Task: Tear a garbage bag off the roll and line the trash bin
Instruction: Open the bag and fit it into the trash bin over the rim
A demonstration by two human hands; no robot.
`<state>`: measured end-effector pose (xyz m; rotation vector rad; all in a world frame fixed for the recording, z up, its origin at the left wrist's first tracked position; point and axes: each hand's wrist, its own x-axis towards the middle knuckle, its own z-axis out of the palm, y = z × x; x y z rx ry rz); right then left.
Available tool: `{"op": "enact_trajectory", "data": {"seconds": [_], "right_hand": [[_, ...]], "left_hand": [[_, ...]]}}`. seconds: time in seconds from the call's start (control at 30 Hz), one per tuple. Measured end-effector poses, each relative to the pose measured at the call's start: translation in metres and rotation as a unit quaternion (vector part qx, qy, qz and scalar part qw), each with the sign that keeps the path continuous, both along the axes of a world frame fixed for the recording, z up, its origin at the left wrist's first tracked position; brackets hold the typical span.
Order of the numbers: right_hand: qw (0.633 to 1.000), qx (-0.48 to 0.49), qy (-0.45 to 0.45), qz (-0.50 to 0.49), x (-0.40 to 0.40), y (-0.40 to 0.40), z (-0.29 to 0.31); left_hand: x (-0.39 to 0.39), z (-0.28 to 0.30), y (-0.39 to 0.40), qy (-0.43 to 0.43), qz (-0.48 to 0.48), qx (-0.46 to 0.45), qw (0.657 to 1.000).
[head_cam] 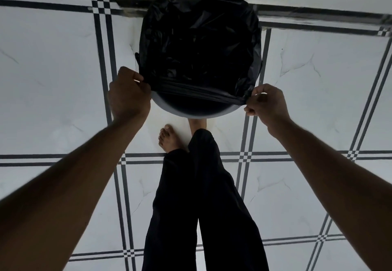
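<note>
Now left hand (127,92) and right hand (265,105) pinch the garbage bag (199,43) hem taut across the trash bin (195,112) rim.

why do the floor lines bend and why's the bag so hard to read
Head view: wide-angle distortion bows the tile floor lines; dim light leaves the black garbage bag nearly featureless, with faint sheen on wrinkles; both hands are underexposed.

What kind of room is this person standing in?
Probably an indoor room of a home, though which room is unclear. The floor is glossy white tile with dark line borders, the person's foot is bare, and a round trash bin is being lined.
</note>
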<state>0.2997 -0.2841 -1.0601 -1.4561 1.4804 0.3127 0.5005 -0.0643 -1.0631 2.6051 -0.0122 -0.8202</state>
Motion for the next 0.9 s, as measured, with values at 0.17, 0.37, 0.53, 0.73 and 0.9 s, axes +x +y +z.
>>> {"op": "enact_trajectory", "data": {"seconds": [0.17, 0.37, 0.53, 0.73, 0.9], "right_hand": [[0.998, -0.021, 0.004, 0.054, 0.0, -0.006, -0.009], [0.996, -0.005, 0.002, 0.089, -0.001, -0.011, -0.014], [0.996, 0.038, 0.01, 0.076, 0.005, -0.01, -0.014], [0.982, 0.125, 0.004, -0.145, 0.009, 0.007, 0.003], [0.964, 0.131, 0.009, -0.233, 0.009, 0.022, 0.013]], "left_hand": [[0.0, 0.002, -0.007, 0.011, 0.023, -0.002, 1.0], [0.003, 0.009, -0.013, 0.059, 0.106, -0.004, 0.993], [0.004, 0.016, -0.015, 0.077, 0.138, -0.01, 0.987], [0.004, 0.012, -0.01, 0.074, 0.144, 0.005, 0.987], [-0.004, 0.028, -0.019, 0.067, 0.214, -0.054, 0.973]]}}
